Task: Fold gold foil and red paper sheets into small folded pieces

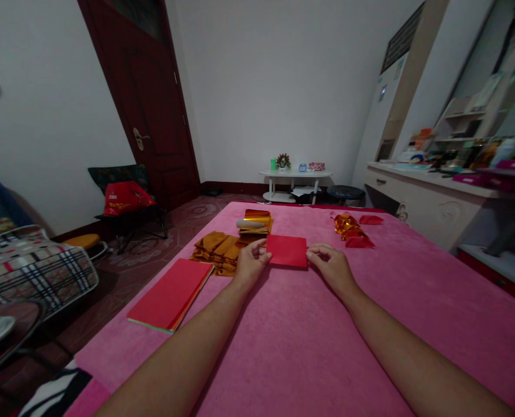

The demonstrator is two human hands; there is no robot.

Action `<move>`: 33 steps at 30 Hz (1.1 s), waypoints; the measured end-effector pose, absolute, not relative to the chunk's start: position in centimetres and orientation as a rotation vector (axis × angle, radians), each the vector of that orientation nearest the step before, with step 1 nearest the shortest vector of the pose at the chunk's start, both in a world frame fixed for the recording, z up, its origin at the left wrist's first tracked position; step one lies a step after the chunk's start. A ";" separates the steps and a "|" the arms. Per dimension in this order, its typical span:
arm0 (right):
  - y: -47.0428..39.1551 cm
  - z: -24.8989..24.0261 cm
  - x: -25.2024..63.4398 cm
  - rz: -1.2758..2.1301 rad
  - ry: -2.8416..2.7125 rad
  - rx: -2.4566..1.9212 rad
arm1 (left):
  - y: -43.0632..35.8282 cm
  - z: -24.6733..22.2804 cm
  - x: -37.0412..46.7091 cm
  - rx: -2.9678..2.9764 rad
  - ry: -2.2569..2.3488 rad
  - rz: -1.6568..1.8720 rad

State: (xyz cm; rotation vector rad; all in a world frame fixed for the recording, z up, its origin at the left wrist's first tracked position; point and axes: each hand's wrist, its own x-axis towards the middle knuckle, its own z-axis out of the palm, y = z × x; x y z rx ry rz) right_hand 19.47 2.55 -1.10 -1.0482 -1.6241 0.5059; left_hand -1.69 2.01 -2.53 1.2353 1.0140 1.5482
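Observation:
A small red sheet of paper (287,251) is held up just over the pink table cover, flat side toward me. My left hand (252,262) pinches its left edge between thumb and fingers. On the opposite edge, my right hand (329,263) grips it with the fingertips. Left of my left hand lies a pile of folded gold paper (216,250). Behind it, a stack of shiny gold foil sheets (257,219) has a greyish oval object (249,224) on top. A stack of larger red paper (172,294) rests near the table's left edge, with other colours showing at its border.
Shiny gold folded pieces (346,225) and red folded pieces (360,241) lie at the table's far right. The pink-covered table (318,353) stretches out before me. A folding chair (122,174) holds a red bag (127,198); a white side table (296,174) stands by the wall.

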 end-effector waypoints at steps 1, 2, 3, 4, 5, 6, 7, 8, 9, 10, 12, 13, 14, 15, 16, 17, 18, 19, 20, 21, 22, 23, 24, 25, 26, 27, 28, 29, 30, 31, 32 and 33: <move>2.6 -1.1 19.5 0.502 -1.626 -1.053 | 2.0 -2.5 -1.7 1.242 1.013 1.550; 2.6 -1.2 19.4 0.497 -1.627 -1.057 | 2.0 -2.5 -1.7 1.250 1.009 1.550; 2.6 -1.2 19.4 0.493 -1.626 -1.062 | 1.9 -2.5 -1.7 1.259 1.004 1.549; 2.7 -1.3 19.4 0.490 -1.627 -1.068 | 1.9 -2.5 -1.7 1.271 1.000 1.546; 2.7 -1.5 19.4 0.492 -1.634 -1.074 | 1.9 -2.4 -1.6 1.281 0.999 1.540; 2.8 -1.6 19.5 0.492 -1.644 -1.082 | 1.9 -2.4 -1.6 1.290 1.002 1.536; 2.9 -1.7 19.5 0.485 -1.660 -1.091 | 1.9 -2.4 -1.6 1.297 1.009 1.530; 2.9 -1.9 19.5 0.464 -1.681 -1.103 | 2.0 -2.4 -1.5 1.302 1.017 1.524; 2.9 -2.0 19.5 0.430 -1.703 -1.117 | 2.0 -2.5 -1.5 1.307 1.023 1.513; 2.9 -2.1 19.6 0.394 -1.725 -1.131 | 2.1 -2.5 -1.5 1.315 1.027 1.499; 2.8 -2.1 19.5 0.330 -1.749 -1.149 | 2.2 -2.7 -1.5 1.344 1.047 1.477; 2.8 -2.0 19.5 0.313 -1.747 -1.148 | 2.2 -2.8 -1.5 1.369 1.072 1.477; 2.6 -1.9 19.4 0.302 -1.731 -1.140 | 2.2 -2.8 -1.6 1.405 1.105 1.492; 2.5 -1.8 19.4 0.296 -1.710 -1.125 | 2.1 -2.8 -1.6 1.451 1.136 1.514; 2.4 -1.7 19.3 0.299 -1.687 -1.110 | 1.9 -2.8 -1.6 1.504 1.161 1.534; 2.3 -1.6 19.2 0.322 -1.661 -1.097 | 1.8 -2.7 -1.6 1.562 1.171 1.540; 2.3 -1.6 19.1 0.370 -1.633 -1.089 | 1.6 -2.5 -1.6 1.618 1.170 1.530; 2.3 -1.5 19.1 0.433 -1.597 -1.085 | 1.4 -2.4 -1.6 1.667 1.164 1.507; 2.3 -1.5 19.0 0.496 -1.561 -1.081 | 1.2 -2.3 -1.6 1.709 1.163 1.472; 2.3 -1.5 19.0 0.543 -1.529 -1.077 | 1.1 -2.1 -1.6 1.743 1.168 1.434; 2.3 -1.5 18.9 0.567 -1.503 -1.070 | 1.0 -2.1 -1.6 1.768 1.177 1.407; 2.4 -1.5 18.9 0.570 -1.490 -1.060 | 1.0 -2.1 -1.5 1.785 1.184 1.392; 2.5 -1.6 18.9 0.563 -1.486 -1.050 | 1.0 -2.1 -1.5 1.794 1.189 1.393; 2.5 -1.6 18.9 0.557 -1.482 -1.044 | 1.1 -2.2 -1.5 1.803 1.194 1.409; 2.5 -1.6 18.9 0.568 -1.477 -1.041 | 1.1 -2.2 -1.5 1.817 1.201 1.440; 2.6 -1.6 18.9 0.593 -1.467 -1.043 | 1.2 -2.2 -1.6 1.841 1.213 1.480; 2.5 -1.6 18.9 0.622 -1.455 -1.049 | 1.1 -2.2 -1.6 1.875 1.233 1.524; 2.5 -1.5 19.0 0.651 -1.443 -1.055 | 1.0 -2.1 -1.7 1.926 1.258 1.559; 2.5 -1.5 19.0 0.675 -1.428 -1.061 | 0.9 -1.9 -1.7 1.991 1.286 1.586; 2.5 -1.4 19.0 0.693 -1.414 -1.064 | 0.7 -1.6 -1.7 2.066 1.315 1.603; 2.4 -1.4 19.0 0.707 -1.401 -1.064 | 0.4 -1.3 -1.7 2.148 1.339 1.608; 2.4 -1.3 19.0 0.720 -1.386 -1.062 | 0.1 -0.9 -1.6 2.234 1.359 1.603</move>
